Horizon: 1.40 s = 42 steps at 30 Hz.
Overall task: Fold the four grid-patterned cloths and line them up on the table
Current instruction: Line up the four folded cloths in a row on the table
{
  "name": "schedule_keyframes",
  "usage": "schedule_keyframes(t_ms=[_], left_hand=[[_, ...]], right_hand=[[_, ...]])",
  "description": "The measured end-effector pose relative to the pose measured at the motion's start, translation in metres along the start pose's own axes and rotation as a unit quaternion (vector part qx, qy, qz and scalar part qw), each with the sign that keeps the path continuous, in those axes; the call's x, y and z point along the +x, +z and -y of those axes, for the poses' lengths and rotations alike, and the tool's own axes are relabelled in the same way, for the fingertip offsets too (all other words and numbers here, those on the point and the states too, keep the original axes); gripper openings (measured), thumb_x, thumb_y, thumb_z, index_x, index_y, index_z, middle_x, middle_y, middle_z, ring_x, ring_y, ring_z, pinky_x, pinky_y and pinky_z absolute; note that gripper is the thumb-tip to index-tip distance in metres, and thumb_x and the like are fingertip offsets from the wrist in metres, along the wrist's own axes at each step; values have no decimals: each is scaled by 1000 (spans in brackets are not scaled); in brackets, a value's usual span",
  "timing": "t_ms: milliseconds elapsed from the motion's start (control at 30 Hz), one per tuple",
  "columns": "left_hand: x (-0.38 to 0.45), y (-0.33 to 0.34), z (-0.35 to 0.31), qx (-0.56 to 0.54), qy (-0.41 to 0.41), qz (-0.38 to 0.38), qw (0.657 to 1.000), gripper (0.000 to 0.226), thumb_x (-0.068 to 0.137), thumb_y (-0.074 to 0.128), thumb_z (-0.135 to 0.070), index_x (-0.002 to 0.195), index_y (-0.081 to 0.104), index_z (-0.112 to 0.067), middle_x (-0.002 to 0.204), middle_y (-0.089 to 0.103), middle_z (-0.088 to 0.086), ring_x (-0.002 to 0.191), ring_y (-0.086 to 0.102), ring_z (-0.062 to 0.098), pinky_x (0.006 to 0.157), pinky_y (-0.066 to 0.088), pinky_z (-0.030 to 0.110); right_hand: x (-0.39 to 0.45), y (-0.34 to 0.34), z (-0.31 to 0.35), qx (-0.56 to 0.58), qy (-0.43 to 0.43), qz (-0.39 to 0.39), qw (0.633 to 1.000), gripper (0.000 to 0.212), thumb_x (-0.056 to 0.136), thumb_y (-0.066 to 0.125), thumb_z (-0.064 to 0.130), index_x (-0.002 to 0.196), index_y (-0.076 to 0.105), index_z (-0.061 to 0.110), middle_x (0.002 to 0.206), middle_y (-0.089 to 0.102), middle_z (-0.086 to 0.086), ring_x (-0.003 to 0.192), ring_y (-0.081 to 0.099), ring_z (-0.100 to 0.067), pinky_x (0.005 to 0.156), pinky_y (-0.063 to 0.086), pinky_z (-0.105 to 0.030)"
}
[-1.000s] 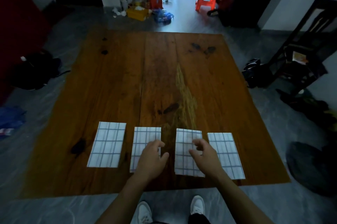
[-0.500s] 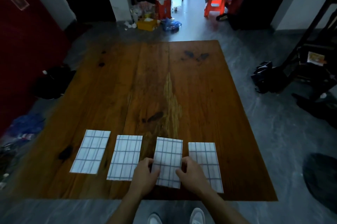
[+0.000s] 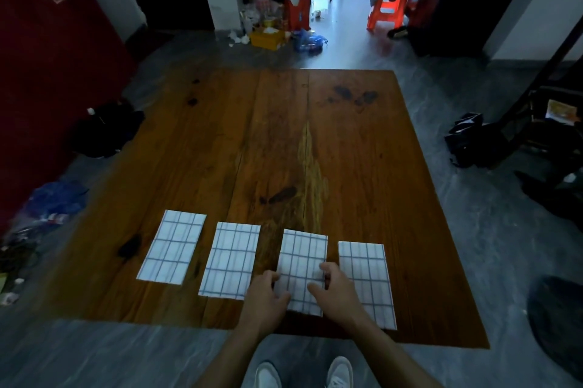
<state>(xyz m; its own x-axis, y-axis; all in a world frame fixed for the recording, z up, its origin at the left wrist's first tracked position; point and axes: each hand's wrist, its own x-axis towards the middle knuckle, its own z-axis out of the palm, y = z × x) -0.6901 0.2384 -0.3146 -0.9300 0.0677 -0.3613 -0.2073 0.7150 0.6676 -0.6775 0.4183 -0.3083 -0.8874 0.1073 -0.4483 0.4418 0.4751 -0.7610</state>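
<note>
Four folded white cloths with a dark grid lie in a row near the front edge of the wooden table. From the left they are the first cloth, the second cloth, the third cloth and the fourth cloth. My left hand holds the third cloth's left side near its lower end, thumb on top. My right hand holds its right side the same way and covers part of the fourth cloth's left edge.
Beyond the cloths the table top shows only dark stains. Dark bags and a black chair stand on the floor to the right. Clutter and a yellow box lie past the far edge. My shoes are below the table front.
Both hands have closed in from above the middle cloths onto the two sides of the third cloth. The four cloths stay in their row.
</note>
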Motion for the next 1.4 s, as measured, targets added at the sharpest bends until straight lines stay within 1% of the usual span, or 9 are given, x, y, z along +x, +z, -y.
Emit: schedule_keyframes(t_ms=[200, 367, 533, 700, 767, 967, 1100, 1200, 1400], left_hand=[[-7, 4, 6, -23, -8, -17, 1000, 46, 90, 66, -36, 130, 53, -18, 127, 57, -1, 113, 55, 11, 94, 52, 29], [-7, 4, 6, -29, -11, -24, 999, 43, 89, 66, -35, 128, 53, -21, 124, 57, -4, 110, 55, 8, 92, 53, 30], [-5, 2, 5, -13, -2, -19, 1000, 39, 89, 66, -34, 124, 54, -22, 119, 56, -6, 108, 55, 8, 91, 51, 27], [-1, 7, -10, 36, 57, -63, 996, 33, 88, 65, -30, 118, 54, -23, 112, 52, -9, 104, 48, 5, 87, 39, 18], [3, 14, -21, 28, 89, -49, 994, 33, 89, 65, -27, 120, 54, -23, 114, 52, -9, 105, 47, 3, 89, 39, 18], [6, 45, -58, 0, 121, 30, 992, 35, 89, 65, -28, 121, 55, -23, 114, 52, -11, 108, 51, 6, 93, 47, 25], [6, 64, -75, 1, 115, 80, 990, 25, 89, 65, -31, 112, 55, -28, 108, 54, -14, 97, 52, 1, 86, 50, 22], [6, 75, -80, -1, 86, 107, 991, 33, 86, 68, -33, 116, 55, -28, 111, 57, -11, 103, 55, 4, 88, 53, 25], [8, 88, -83, -12, 46, 103, 994, 44, 86, 68, -36, 125, 49, -29, 121, 55, -7, 111, 54, 9, 93, 54, 32]], right_hand=[[2, 7, 2, -10, -11, -4, 1000, 56, 90, 65, 34, 140, 41, 23, 132, 49, 3, 108, 47, -4, 73, 40, -14], [0, 9, -1, -17, -12, -17, 1000, 56, 90, 65, 35, 139, 41, 24, 130, 49, 4, 110, 46, -5, 82, 43, -19], [-2, 7, 1, 4, -13, -17, 1000, 51, 90, 64, 34, 135, 44, 26, 123, 48, 9, 111, 50, -7, 83, 48, -21], [-10, -17, -6, 29, -39, -64, 997, 36, 91, 64, 28, 124, 53, 29, 119, 55, 14, 111, 55, -4, 89, 52, -25], [-14, -33, -15, 25, -32, -95, 995, 39, 91, 64, 25, 128, 53, 23, 121, 54, 12, 114, 53, -5, 94, 51, -29], [-26, -79, -48, -20, 26, -164, 986, 44, 89, 67, 22, 130, 52, 19, 123, 52, 4, 112, 52, -10, 88, 49, -26], [-30, -92, -67, -43, 71, -160, 984, 42, 88, 68, 22, 127, 52, 18, 122, 53, 1, 106, 50, -8, 84, 47, -22], [-31, -93, -74, -38, 80, -150, 985, 44, 88, 68, 23, 129, 51, 17, 124, 52, 0, 107, 48, -8, 78, 43, -18], [-21, -91, -76, -5, 75, -133, 988, 41, 89, 67, 23, 126, 51, 19, 120, 53, 1, 105, 53, -10, 75, 48, -19]])
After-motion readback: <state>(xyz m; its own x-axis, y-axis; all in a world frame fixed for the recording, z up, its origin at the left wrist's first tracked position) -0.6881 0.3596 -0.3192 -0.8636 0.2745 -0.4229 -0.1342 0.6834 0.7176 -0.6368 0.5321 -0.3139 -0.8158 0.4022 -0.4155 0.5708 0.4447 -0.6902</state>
